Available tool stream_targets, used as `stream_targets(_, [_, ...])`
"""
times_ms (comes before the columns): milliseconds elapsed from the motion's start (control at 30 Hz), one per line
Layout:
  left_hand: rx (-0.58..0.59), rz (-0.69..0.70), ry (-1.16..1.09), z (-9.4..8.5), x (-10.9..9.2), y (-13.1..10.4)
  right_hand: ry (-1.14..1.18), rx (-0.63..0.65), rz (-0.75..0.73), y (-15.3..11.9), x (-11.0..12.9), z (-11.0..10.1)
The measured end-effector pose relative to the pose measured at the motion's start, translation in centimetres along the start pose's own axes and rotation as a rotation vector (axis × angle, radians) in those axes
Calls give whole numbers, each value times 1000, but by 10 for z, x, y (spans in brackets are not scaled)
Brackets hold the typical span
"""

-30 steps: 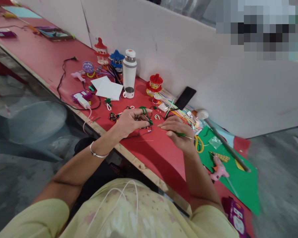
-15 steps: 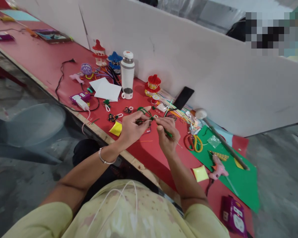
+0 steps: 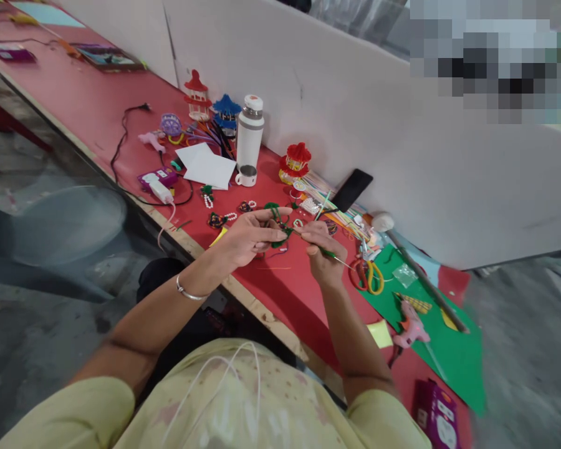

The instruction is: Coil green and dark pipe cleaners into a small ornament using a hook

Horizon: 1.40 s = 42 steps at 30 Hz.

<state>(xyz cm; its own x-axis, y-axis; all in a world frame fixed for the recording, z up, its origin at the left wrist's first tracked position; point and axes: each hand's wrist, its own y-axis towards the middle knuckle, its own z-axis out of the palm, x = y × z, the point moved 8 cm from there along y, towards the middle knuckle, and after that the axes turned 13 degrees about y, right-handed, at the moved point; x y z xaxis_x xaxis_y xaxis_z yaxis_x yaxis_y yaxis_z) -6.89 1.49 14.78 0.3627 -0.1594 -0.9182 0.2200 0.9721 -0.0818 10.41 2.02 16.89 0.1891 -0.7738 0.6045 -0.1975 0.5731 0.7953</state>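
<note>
My left hand (image 3: 247, 242) pinches a small looped piece of green yarn (image 3: 272, 207) between thumb and fingers, above the red tabletop. My right hand (image 3: 326, 257) is closed around a thin crochet hook (image 3: 330, 254) with a green grip, its metal end sticking out toward the lower right. The hook's working tip meets the yarn between both hands, but fingers hide the exact contact. Beyond my left hand lie dark knotted pieces with white bead loops (image 3: 215, 219). Scissors (image 3: 368, 277) with red and yellow handles lie right of my right hand.
A white flask (image 3: 249, 140), folded white paper (image 3: 210, 168) and a small red pagoda model (image 3: 295, 161) stand or lie behind my hands. A phone (image 3: 353, 190) leans near the partition. At right are a green sheet (image 3: 462, 368) and a pink glue gun (image 3: 410, 327).
My right hand has turned so more of the green grip and metal shaft shows. My left fingers have straightened over the yarn. The whole view has shifted slightly.
</note>
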Motion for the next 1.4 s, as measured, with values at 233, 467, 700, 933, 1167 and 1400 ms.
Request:
stream_targets(233, [83, -34, 69, -5, 0, 3, -97, 243, -13, 11, 14, -5])
stream_targets(467, [107, -31, 139, -6, -2, 4, -89, 298, -13, 16, 24, -8])
stream_targets(700, [114, -30, 190, -3, -5, 4, -93, 335, -19, 15, 30, -12])
stream_targets(933, [114, -43, 247, -2, -5, 5, -64, 381, 50, 17, 31, -14])
stream_targets(1167, [148, -69, 249, 4, -2, 4, 147, 260, 197, 8, 13, -20])
stream_targets(1400, [60, 61, 241, 9, -1, 8, 248, -30, 224, -18, -17, -7])
